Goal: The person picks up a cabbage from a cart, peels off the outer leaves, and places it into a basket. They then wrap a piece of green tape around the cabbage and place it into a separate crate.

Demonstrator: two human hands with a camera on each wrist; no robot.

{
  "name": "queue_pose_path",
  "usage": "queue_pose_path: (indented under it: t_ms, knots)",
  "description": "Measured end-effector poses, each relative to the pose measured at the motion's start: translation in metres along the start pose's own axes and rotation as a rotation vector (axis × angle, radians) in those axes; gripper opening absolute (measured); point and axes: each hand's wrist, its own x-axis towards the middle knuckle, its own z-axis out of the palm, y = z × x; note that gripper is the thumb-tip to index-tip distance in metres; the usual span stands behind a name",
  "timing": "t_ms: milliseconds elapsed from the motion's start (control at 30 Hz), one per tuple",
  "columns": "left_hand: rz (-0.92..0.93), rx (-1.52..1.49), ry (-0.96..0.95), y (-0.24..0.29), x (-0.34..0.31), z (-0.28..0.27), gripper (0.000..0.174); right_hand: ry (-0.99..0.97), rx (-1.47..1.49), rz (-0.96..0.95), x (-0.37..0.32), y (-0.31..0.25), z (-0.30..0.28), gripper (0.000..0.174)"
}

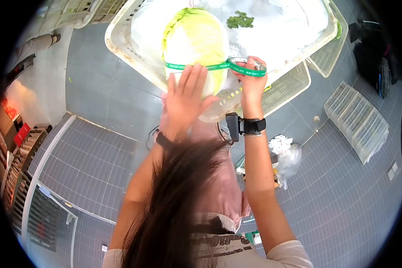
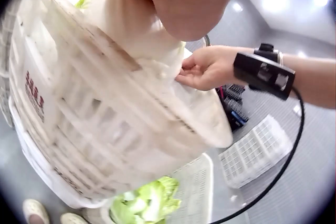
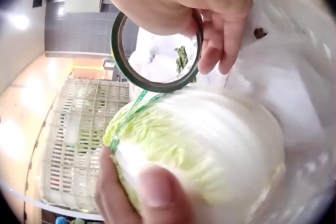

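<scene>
A pale green and white cabbage (image 1: 196, 40) lies on white plastic over a white crate (image 1: 138, 67). Green printed tape runs across it to a tape roll (image 1: 258, 72), which my right hand (image 1: 253, 87) grips by its ring at the cabbage's right. My left hand (image 1: 185, 96) rests with straight fingers on the cabbage's near end, its fingertips at the tape. Seen from the right wrist, the roll (image 3: 118, 50) hangs beside the cabbage (image 3: 210, 140), joined to it by a stretch of tape, with the left hand (image 3: 157, 198) against the leaves. The left wrist view hides the roll.
A green leaf scrap (image 1: 240, 20) lies on the plastic. Under the crate, another crate (image 2: 197, 187) holds loose leaves (image 2: 147, 203). Stacked white crates (image 1: 357, 120) stand on the floor at the right, and plastic bags (image 1: 289, 158) lie near my right forearm.
</scene>
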Motion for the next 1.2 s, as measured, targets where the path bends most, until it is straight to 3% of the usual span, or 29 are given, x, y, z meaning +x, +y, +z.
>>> queue_pose_path:
  t_ms: [167, 267, 500, 567, 667, 767, 867, 933, 1000, 1067, 1200]
  knots:
    - [0.063, 0.082, 0.156, -0.018, -0.005, 0.019, 0.087, -0.081, 0.259, 0.138, -0.006, 0.003, 0.008, 0.046]
    - [0.051, 0.118, 0.151, -0.016, -0.007, 0.019, 0.091, -0.165, 0.399, 0.196, -0.010, 0.000, 0.016, 0.048]
    - [0.007, -0.011, 0.061, -0.012, -0.007, 0.011, 0.093, -0.174, 0.563, 0.236, 0.000, 0.014, 0.024, 0.029]
    - [-0.004, -0.119, 0.026, -0.012, -0.001, -0.003, 0.092, -0.173, 0.493, 0.220, 0.000, 0.012, 0.024, 0.032]
    - [-0.307, -0.371, 0.160, -0.015, 0.005, -0.012, 0.091, -0.192, 0.447, 0.183, 0.001, 0.013, 0.026, 0.035]
    - [-0.492, -0.675, 0.171, -0.044, 0.021, 0.002, 0.090, -0.218, 0.447, 0.159, 0.000, 0.016, 0.026, 0.036]
    - [-0.546, -1.028, -0.095, -0.048, 0.036, -0.013, 0.090, -0.306, 0.433, 0.224, 0.004, 0.009, 0.025, 0.040]
    - [-0.543, -1.021, -0.109, -0.048, 0.037, -0.014, 0.088, -0.388, 0.389, 0.267, 0.005, 0.003, 0.024, 0.042]
    - [-0.542, -1.033, -0.127, -0.043, 0.042, -0.024, 0.090, -0.385, 0.292, 0.218, 0.005, 0.000, 0.024, 0.044]
    - [-0.575, -1.111, -0.126, -0.053, 0.040, -0.021, 0.080, -0.384, 0.177, 0.152, 0.003, -0.015, 0.030, 0.044]
    - [-0.692, -1.431, -0.114, -0.057, 0.049, -0.033, 0.068, -0.247, -0.064, -0.033, -0.016, -0.059, 0.032, 0.034]
